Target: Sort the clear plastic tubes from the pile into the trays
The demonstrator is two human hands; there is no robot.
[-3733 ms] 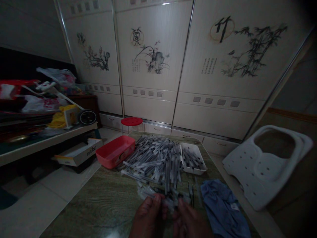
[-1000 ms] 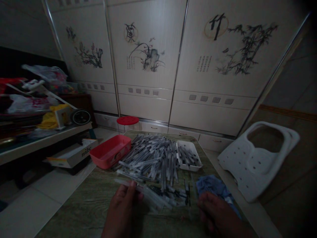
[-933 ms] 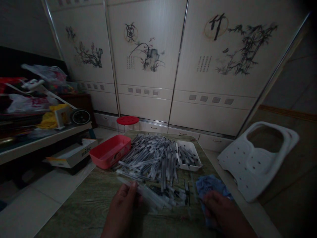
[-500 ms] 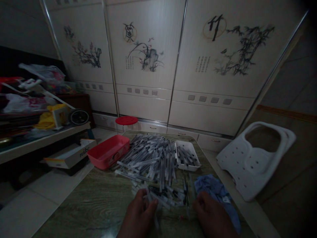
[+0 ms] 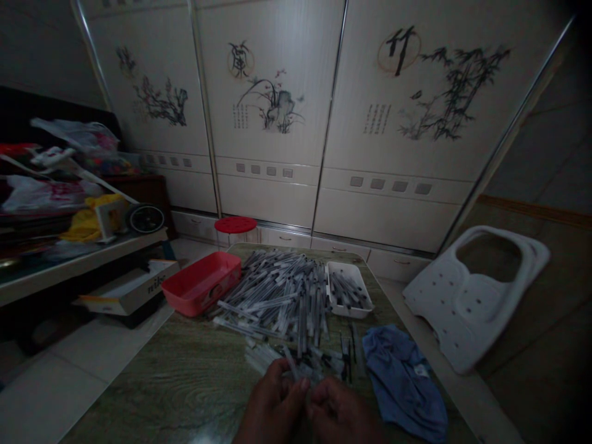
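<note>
At the table's near side, my left hand [image 5: 272,404] is closed round a clear pen barrel [image 5: 291,362] that sticks up past the fingers. My right hand [image 5: 340,410] is pinched close beside it, fingertips almost meeting the left thumb; what it grips is too dark and small to make out. Just beyond both hands lie loose clear pen parts [image 5: 261,356] and several dark thin pieces [image 5: 346,354]. Farther back spreads a large pile of pens [image 5: 282,287] with grey-looking barrels and dark tips.
A red plastic bin [image 5: 198,302] stands left of the pile. To its right, a white tray [image 5: 354,313] holds more pens. A blue cloth [image 5: 407,388] lies at the table's right edge. Beyond that is a white plastic folding chair [image 5: 476,302]; a red stool [image 5: 235,224] stands behind the table.
My right hand has moved left from beside the blue cloth to meet my left hand. My left hand, with the pen barrel, has shifted slightly right.
</note>
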